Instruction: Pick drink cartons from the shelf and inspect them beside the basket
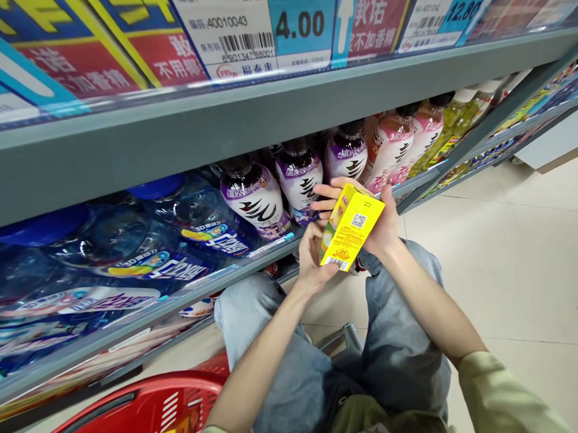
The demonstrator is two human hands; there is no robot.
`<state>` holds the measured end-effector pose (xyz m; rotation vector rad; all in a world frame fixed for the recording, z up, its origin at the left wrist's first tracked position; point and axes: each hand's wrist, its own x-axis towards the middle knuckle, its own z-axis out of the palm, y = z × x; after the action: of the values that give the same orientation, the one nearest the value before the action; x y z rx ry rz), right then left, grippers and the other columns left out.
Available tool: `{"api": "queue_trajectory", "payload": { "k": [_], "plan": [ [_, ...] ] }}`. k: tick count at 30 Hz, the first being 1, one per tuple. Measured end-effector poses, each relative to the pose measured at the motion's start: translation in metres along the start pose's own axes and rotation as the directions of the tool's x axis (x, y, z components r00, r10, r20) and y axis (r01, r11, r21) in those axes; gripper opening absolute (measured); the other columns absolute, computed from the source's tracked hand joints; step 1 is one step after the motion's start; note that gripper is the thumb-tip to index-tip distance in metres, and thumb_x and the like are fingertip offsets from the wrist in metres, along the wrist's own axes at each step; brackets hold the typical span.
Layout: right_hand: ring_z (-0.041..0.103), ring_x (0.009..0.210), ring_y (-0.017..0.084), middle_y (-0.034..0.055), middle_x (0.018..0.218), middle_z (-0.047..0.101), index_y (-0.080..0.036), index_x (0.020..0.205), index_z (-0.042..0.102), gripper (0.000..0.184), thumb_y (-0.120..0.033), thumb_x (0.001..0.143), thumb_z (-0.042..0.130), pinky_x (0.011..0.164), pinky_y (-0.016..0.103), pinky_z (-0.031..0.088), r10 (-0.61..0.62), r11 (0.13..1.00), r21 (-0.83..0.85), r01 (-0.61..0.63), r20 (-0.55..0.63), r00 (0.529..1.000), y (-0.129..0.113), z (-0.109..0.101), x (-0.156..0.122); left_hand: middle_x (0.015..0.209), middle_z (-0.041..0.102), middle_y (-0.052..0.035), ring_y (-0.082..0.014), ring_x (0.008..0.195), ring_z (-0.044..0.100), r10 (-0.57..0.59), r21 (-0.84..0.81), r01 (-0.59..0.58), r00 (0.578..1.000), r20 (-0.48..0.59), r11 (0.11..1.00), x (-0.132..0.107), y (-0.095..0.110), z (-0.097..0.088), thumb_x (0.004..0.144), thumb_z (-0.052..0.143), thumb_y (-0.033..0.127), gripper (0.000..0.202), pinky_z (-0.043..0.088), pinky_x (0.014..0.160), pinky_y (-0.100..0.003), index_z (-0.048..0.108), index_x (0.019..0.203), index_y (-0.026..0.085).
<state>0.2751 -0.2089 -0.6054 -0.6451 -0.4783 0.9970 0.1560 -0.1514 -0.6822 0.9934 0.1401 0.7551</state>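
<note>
A yellow drink carton (350,229) with a QR code and a barcode is held up in front of the shelf. My left hand (312,259) grips its lower end from below. My right hand (383,224) wraps round its upper end, fingers curled over the top edge. Just behind the carton stand bottles with purple-and-white labels (297,178) and pink-labelled bottles (390,147) in a row on the grey shelf (248,262).
Blue-capped bottles with blue labels (173,237) fill the shelf's left part. Price tags (244,29) line the shelf edge above. A red shopping basket (160,405) sits by my knees on the tiled floor (516,271). More shelving runs off to the right.
</note>
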Motion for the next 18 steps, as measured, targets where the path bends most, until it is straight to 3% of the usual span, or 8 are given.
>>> {"api": "queue_trajectory", "payload": {
  "k": [5,9,15,18],
  "plan": [
    [0.079,0.079,0.027,0.0102,0.088,0.081,-0.018,0.087,0.071,0.047,-0.062,0.096,0.058,0.079,0.045,0.067,0.115,0.983,0.157,-0.098,-0.105,0.988,-0.013,0.007,-0.001,0.093,0.057,0.0006,-0.0176,0.09,0.059,0.134,0.133,-0.133,0.991,0.004,0.982,0.011,0.002,0.001,0.046,0.101,0.056,0.079,0.046,0.084,-0.028,0.045,0.091,0.023],
    [0.078,0.068,0.026,0.008,0.077,0.079,-0.018,0.078,0.068,0.046,-0.055,0.1,0.052,0.071,0.043,0.067,0.148,0.976,0.182,-0.122,-0.134,0.98,-0.017,0.001,-0.004,0.096,0.058,-0.0003,-0.0189,0.092,0.061,0.257,0.243,-0.262,0.965,0.05,0.934,0.014,-0.004,0.0,0.041,0.103,0.054,0.083,0.047,0.084,-0.029,0.048,0.095,0.022],
    [0.075,0.061,0.023,0.0077,0.077,0.079,-0.018,0.078,0.069,0.042,-0.048,0.1,0.051,0.065,0.04,0.066,0.111,0.989,0.112,-0.099,-0.112,0.987,-0.017,-0.006,-0.002,0.102,0.06,-0.0025,-0.0186,0.093,0.063,0.286,0.323,-0.295,0.955,0.074,0.899,0.011,-0.007,-0.001,0.047,0.1,0.055,0.082,0.051,0.082,-0.028,0.052,0.104,0.022],
    [0.075,0.062,0.023,0.0076,0.076,0.079,-0.017,0.078,0.07,0.041,-0.05,0.098,0.056,0.062,0.037,0.064,0.111,0.989,0.111,-0.099,-0.112,0.987,-0.014,-0.005,-0.001,0.11,0.063,-0.0057,-0.0216,0.102,0.066,0.263,0.35,-0.287,0.958,0.114,0.892,0.006,-0.006,-0.003,0.052,0.097,0.048,0.081,0.055,0.087,-0.03,0.054,0.116,0.021]
  ]
}}
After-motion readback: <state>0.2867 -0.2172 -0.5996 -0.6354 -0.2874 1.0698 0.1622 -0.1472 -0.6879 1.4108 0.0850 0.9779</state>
